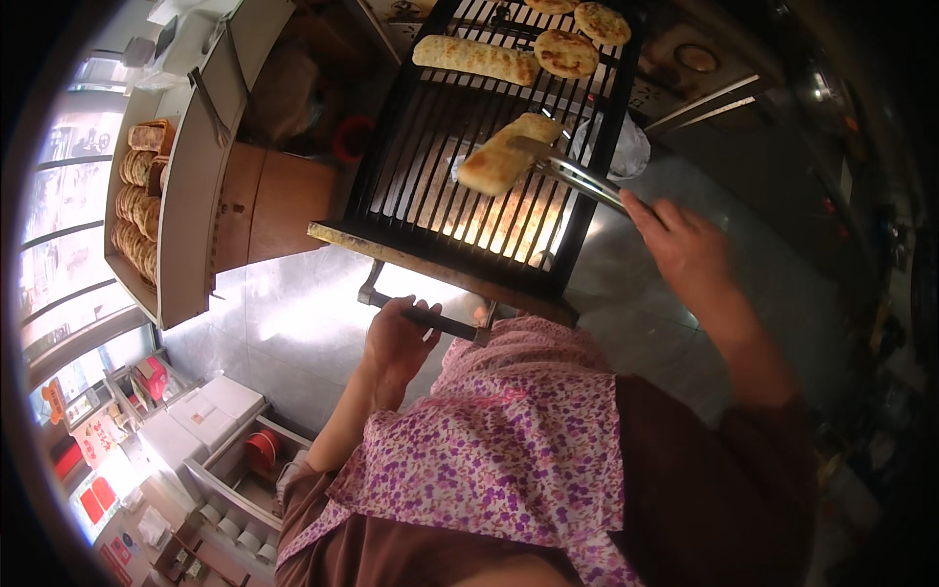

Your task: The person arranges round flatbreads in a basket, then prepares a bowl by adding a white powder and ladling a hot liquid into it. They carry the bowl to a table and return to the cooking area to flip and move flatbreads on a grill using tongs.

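Note:
My left hand (402, 339) is wrapped around the dark bar handle (449, 323) at the front of a slatted metal rack (469, 205). Metal tongs (587, 181) are in my right hand (678, 246), reaching in over the rack from its right side. Their tips grip an oblong flatbread (499, 163), lightly browned and slightly blurred; whether it touches the slats I cannot tell. Farther back on the rack lie a longer browned flatbread (473, 59) and several round ones, the nearest round flatbread (566, 53) beside the long one's right end.
At left, a display case (180, 220) holds stacked flatbreads (136, 202), with another pair of tongs (210, 110) on its edge. A wooden cabinet (275, 205) stands between case and rack. White boxes (202, 418) sit at lower left. A plastic bag (627, 150) is by the rack's right side.

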The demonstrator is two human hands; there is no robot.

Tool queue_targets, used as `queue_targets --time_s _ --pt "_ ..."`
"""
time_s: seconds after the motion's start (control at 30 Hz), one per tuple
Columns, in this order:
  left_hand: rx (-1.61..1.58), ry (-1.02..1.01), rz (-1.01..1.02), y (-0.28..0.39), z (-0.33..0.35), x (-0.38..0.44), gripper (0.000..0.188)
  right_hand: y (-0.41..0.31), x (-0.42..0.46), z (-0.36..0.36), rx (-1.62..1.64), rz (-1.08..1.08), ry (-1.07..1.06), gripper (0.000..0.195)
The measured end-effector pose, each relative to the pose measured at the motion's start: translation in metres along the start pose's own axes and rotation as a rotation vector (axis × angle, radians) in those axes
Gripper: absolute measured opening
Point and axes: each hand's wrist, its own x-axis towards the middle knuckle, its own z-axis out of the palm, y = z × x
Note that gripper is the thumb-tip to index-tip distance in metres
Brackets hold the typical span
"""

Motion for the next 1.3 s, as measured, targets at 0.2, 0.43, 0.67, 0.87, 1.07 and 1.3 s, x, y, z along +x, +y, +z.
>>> queue_targets --time_s 0.2,0.43,0.67,0.87,1.07,1.3 --pt "-0.004 0.035 0.01 0.001 0.006 -0.002 0.009 0.006 0.009 0.023 -0.04 -0.129 0.023 0.064" --pt "-0.007 0.037 0.001 -0.001 0.003 0.0 0.01 0.016 0.041 0.018 0.175 -0.003 -0.156 0.057" --pt "0.015 0.023 0.006 0.0 0.006 -0.003 0.011 0.099 0.152 0.003 0.624 -0.036 -0.503 0.052" --pt "0.015 0.019 0.005 0.0 0.004 -0.002 0.011 0.109 0.186 -0.004 0.652 0.162 -0.662 0.05" --pt "-0.012 0.034 0.012 -0.004 0.005 -0.003 0.009 0.086 0.112 0.0 0.58 0.098 -0.428 0.06" --pt "0.008 0.042 0.009 -0.001 0.008 -0.004 0.009 0.098 0.081 0.013 0.774 0.435 -0.456 0.053"
